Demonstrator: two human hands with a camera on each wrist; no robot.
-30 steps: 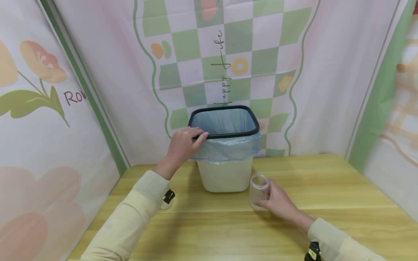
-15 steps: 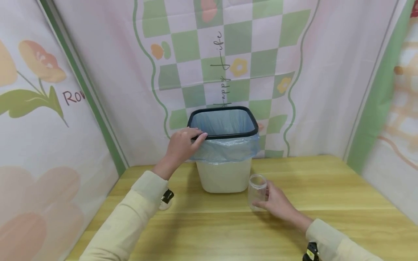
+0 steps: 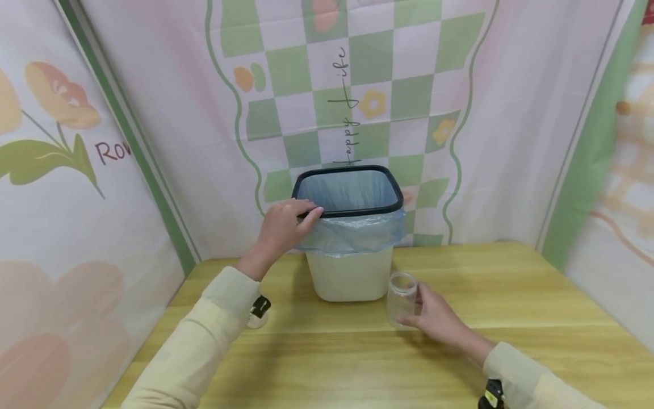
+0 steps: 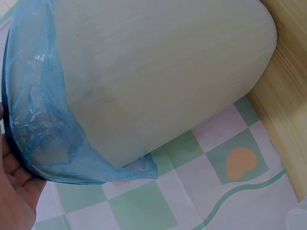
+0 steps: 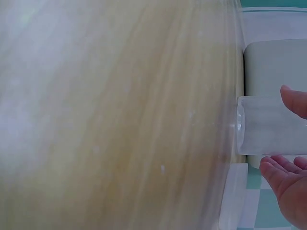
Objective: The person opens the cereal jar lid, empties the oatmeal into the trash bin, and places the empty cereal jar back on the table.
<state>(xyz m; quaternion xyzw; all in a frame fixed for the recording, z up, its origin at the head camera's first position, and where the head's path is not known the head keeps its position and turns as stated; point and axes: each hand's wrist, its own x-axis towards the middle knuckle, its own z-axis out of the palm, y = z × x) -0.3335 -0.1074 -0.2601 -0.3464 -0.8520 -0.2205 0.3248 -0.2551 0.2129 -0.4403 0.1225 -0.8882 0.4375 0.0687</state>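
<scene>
Clear and colourless, the jar [image 3: 401, 304] stands upright on the worktop [image 3: 332, 363], beside the bin's [image 3: 349, 278] lower right side, as it did a second ago; the head view has shifted only slightly. Right-hand [image 3: 436, 318] fingers and thumb curl round the jar from opposite sides. Fingers of the left hand [image 3: 281, 227] grip the black rim [image 3: 368, 212] at its near left corner, also unchanged, with the blue liner [image 3: 363, 233] hanging below. Behind the bin hangs a green-and-white checked curtain [image 3: 291, 71]. Near the left cuff, a black wrist device [image 3: 261, 307] partly covers a pale round thing [image 3: 258, 321], too hidden to name.
</scene>
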